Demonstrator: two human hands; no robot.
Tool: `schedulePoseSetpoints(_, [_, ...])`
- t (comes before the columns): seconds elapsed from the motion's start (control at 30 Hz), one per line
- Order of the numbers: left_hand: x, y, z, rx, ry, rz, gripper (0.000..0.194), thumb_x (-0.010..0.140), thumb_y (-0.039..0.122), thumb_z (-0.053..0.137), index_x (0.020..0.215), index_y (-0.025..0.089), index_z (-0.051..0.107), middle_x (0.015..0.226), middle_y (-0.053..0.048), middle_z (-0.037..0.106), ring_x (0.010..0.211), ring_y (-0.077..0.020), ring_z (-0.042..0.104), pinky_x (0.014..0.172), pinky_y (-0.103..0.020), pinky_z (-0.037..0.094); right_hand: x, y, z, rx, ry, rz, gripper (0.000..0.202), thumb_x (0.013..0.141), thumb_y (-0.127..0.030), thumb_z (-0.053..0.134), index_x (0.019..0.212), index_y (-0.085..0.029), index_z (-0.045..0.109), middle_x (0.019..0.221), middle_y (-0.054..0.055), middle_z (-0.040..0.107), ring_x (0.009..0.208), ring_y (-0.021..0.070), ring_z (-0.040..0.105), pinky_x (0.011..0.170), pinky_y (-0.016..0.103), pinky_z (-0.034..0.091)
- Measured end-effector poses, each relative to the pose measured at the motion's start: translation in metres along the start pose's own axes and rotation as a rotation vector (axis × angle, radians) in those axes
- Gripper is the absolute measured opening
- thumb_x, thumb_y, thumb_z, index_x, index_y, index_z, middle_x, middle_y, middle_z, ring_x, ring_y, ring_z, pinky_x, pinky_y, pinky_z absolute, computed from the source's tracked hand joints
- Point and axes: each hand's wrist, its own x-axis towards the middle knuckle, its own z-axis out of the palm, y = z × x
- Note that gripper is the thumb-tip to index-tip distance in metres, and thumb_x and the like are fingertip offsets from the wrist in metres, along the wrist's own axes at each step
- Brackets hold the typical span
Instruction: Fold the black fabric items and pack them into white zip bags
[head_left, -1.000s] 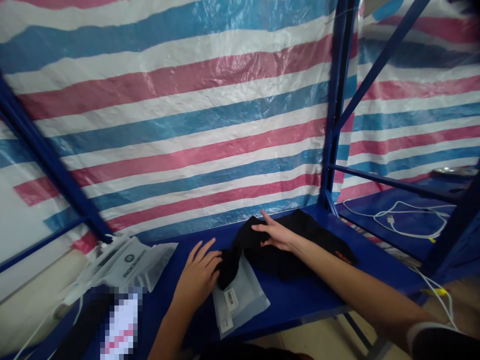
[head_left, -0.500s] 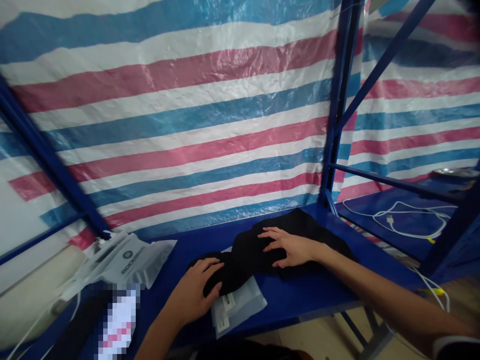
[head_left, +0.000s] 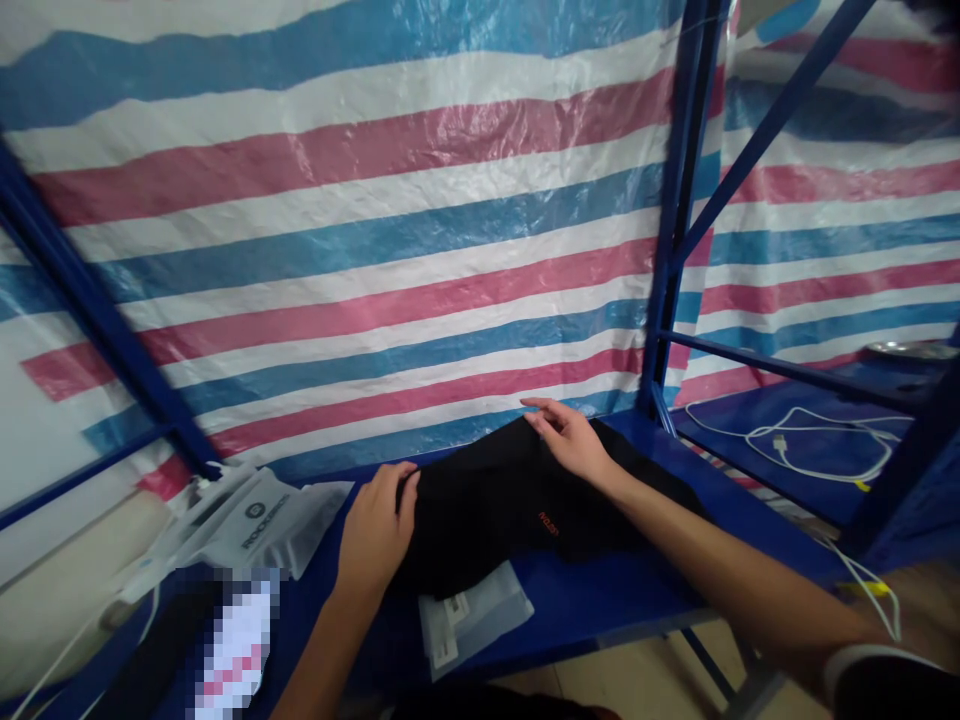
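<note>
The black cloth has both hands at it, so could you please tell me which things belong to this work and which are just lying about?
Belonging:
black cloth, with left hand and right hand at it
small bag, probably, being partly under the cloth

Lying about, apparently:
printed bag
cable

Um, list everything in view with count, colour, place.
Fabric: at least one, black, orange lettering, centre.
Clear bag: one, translucent, partly under fabric.
Printed bag: at least one, whitish, left.
Table: one, blue, under fabric.
Frame: several bars, blue, both sides.
Striped sheet: at least one, multicoloured, behind.
Shelf: one, blue, right.
Cables: several, white, both sides.
Tags: two, yellow, on right cables.
Round object: one, silvery, far right.
Pixelated item: one, whitish, lower left.
Floor: one, beige, below.
Sleeve: one, dark, lower right.
Left grip: one, bare, at fabric's left edge.
Right grip: one, bare, at fabric's far edge.
</note>
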Motion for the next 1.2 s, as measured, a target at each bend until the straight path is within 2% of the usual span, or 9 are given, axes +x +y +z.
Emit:
schedulePoseSetpoints(0.17, [0.043, 0.032, -0.026, 0.126, 0.065, 0.119, 0.025, 0.113, 0.035, 0.044, 0.123, 0.024, 0.066, 0.112, -0.006, 0.078, 0.098, -0.0258, 0.076, 0.084, -0.035, 0.055, 0.012, -0.039, -0.012, -0.151, 0.304, -0.129, 0.04, 0.108, -0.052, 0.056, 0.123, -0.019, 0.072, 0.081, 0.004, 0.071, 0.063, 0.0175, 0.062, 0.06, 0.03, 0.048])
schedulePoseSetpoints(0.3, [0.067, 0.062, -0.05, 0.109, 0.022, 0.209, 0.029, 0.114, 0.037, 0.045, 0.121, 0.026, 0.07, 0.112, -0.003, 0.081, 0.091, -0.023, 0.078, 0.076, -0.032, 0.053, 0.007, -0.081, -0.057, -0.383, 0.466, -0.235, 0.04, 0.109, -0.053, 0.055, 0.121, -0.02, 0.074, 0.085, 0.006, 0.077, 0.063, 0.0181, 0.066, 0.062, 0.029, 0.051])
schedulePoseSetpoints(0.4, [0.09, 0.082, -0.052, -0.005, -0.059, 0.233, 0.035, 0.114, 0.042, 0.043, 0.117, 0.027, 0.074, 0.108, -0.002, 0.083, 0.091, -0.0247, 0.079, 0.079, -0.033, 0.055, 0.008, -0.096, -0.097, -0.558, 0.543, -0.251, 0.046, 0.111, -0.057, 0.05, 0.115, -0.021, 0.078, 0.092, 0.009, 0.08, 0.076, 0.0224, 0.074, 0.071, 0.031, 0.055])
schedulePoseSetpoints(0.5, [0.119, 0.094, -0.026, -0.138, -0.141, 0.231, 0.038, 0.114, 0.044, 0.044, 0.117, 0.026, 0.077, 0.107, -0.004, 0.083, 0.095, -0.0277, 0.079, 0.086, -0.036, 0.056, 0.026, -0.078, -0.13, -0.692, 0.521, -0.202, 0.059, 0.114, -0.06, 0.039, 0.108, -0.02, 0.081, 0.096, 0.012, 0.082, 0.085, 0.0263, 0.078, 0.079, 0.034, 0.056])
schedulePoseSetpoints(0.63, [0.147, 0.092, 0.047, -0.239, -0.284, 0.178, 0.04, 0.114, 0.043, 0.042, 0.123, 0.024, 0.076, 0.117, -0.009, 0.082, 0.108, -0.0296, 0.076, 0.097, -0.038, 0.053, 0.061, -0.003, -0.147, -0.901, 0.275, -0.03, 0.065, 0.115, -0.059, 0.034, 0.102, -0.016, 0.08, 0.096, 0.016, 0.082, 0.09, 0.0309, 0.079, 0.082, 0.036, 0.054])
schedulePoseSetpoints(0.77, [0.134, 0.073, 0.116, -0.163, -0.451, 0.028, 0.044, 0.112, 0.049, 0.045, 0.122, 0.019, 0.076, 0.115, -0.016, 0.082, 0.108, -0.0319, 0.076, 0.095, -0.038, 0.053, 0.071, 0.071, -0.142, -1.111, -0.111, 0.277, 0.05, 0.115, -0.047, 0.045, 0.121, -0.007, 0.075, 0.107, 0.028, 0.079, 0.099, 0.0339, 0.078, 0.083, 0.036, 0.051])
schedulePoseSetpoints(0.87, [0.11, 0.045, 0.132, -0.073, -0.51, -0.067, 0.046, 0.108, 0.054, 0.052, 0.119, 0.017, 0.077, 0.114, -0.019, 0.082, 0.108, -0.0336, 0.077, 0.092, -0.038, 0.054, 0.065, 0.1, -0.137, -1.075, -0.273, 0.3, 0.039, 0.106, -0.042, 0.068, 0.122, -0.007, 0.075, 0.105, 0.027, 0.079, 0.097, 0.0326, 0.078, 0.082, 0.034, 0.05])
schedulePoseSetpoints(1.03, [0.081, -0.031, 0.093, 0.133, -0.454, -0.266, 0.051, 0.109, 0.05, 0.04, 0.136, 0.018, 0.069, 0.14, -0.021, 0.071, 0.127, -0.0349, 0.068, 0.106, -0.044, 0.05, 0.07, 0.106, -0.113, -0.982, -0.409, 0.217, 0.037, 0.105, -0.037, 0.067, 0.129, -0.01, 0.075, 0.105, 0.023, 0.081, 0.103, 0.034, 0.078, 0.089, 0.035, 0.052])
schedulePoseSetpoints(1.2, [0.048, -0.11, 0.037, 0.409, -0.42, -0.613, 0.059, 0.095, 0.05, 0.056, 0.13, 0.005, 0.069, 0.138, -0.038, 0.063, 0.132, -0.0589, 0.057, 0.101, -0.074, 0.045, 0.085, 0.079, -0.046, -0.799, -0.521, 0.045, 0.038, 0.106, -0.047, 0.064, 0.131, -0.02, 0.075, 0.109, 0.012, 0.083, 0.1, 0.0274, 0.078, 0.087, 0.03, 0.053])
